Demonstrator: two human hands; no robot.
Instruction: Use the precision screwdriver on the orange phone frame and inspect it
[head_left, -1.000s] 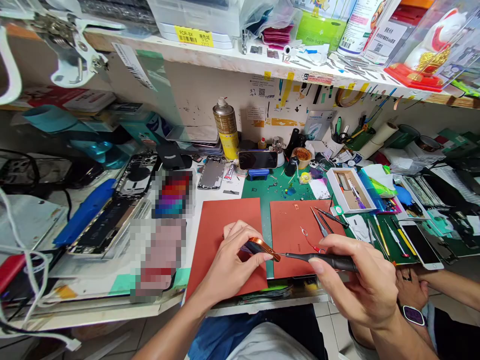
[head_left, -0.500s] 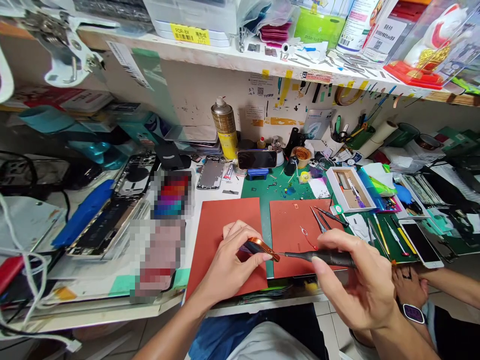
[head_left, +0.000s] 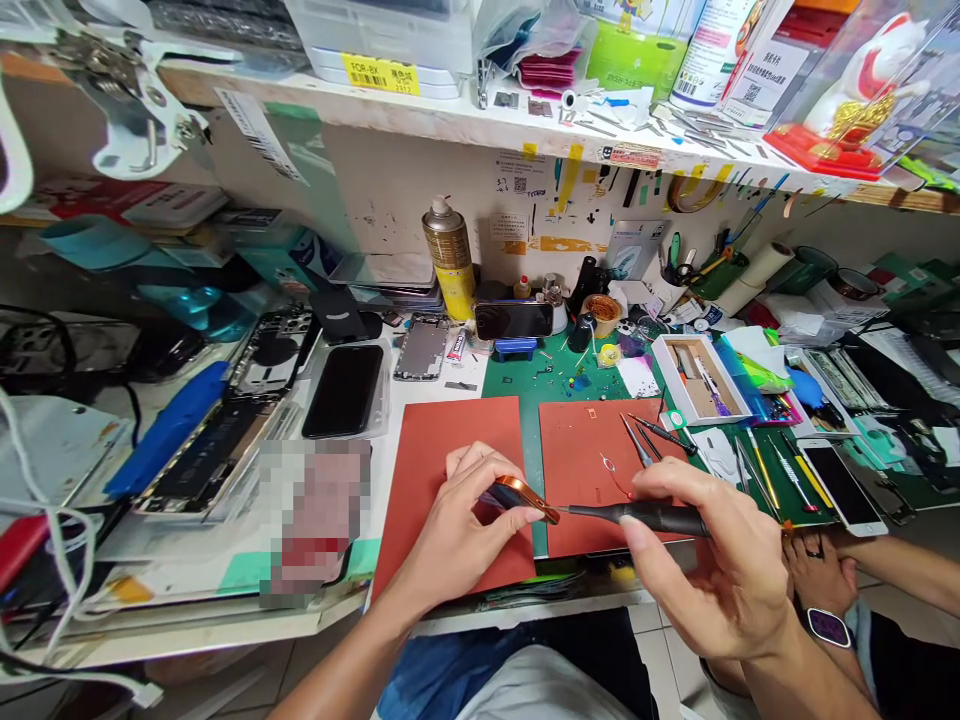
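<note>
The orange-framed phone (head_left: 525, 495) is held edge-on just above the near edge of the left red mat (head_left: 450, 450), close to the green strip between the two mats. The left hand (head_left: 461, 525) grips it: fingers are curled over the top of the frame and the thumb is pressed against its near side, so the phone is pinched between them. One corner of the frame points right, toward the tool.

The dark screwdriver (head_left: 637, 514) lies nearly level, with its thin tip touching that corner of the phone. The right hand (head_left: 712, 570) holds the screwdriver handle, with the thumb under it and the fingertips closed on it from above. The shaft crosses the near part of the right red mat (head_left: 592, 450).

On the right red mat, behind the screwdriver, lie a small red-tipped wire loop (head_left: 611, 470) and tweezers (head_left: 637, 440). Farther right on the green mat (head_left: 555, 375) stand an open white tray (head_left: 697, 380) of parts and a white phone (head_left: 840, 485) lying face up.

To the left of the mats, a black phone (head_left: 345, 390) lies flat on the bench, next to an opened phone chassis (head_left: 424, 345). A gold spray can (head_left: 450, 255) stands upright against the back wall.

At the lower right, another person's hand (head_left: 817, 570), wearing a ring and a wristwatch (head_left: 825, 628), rests below the bench edge, apart from the working hands.
</note>
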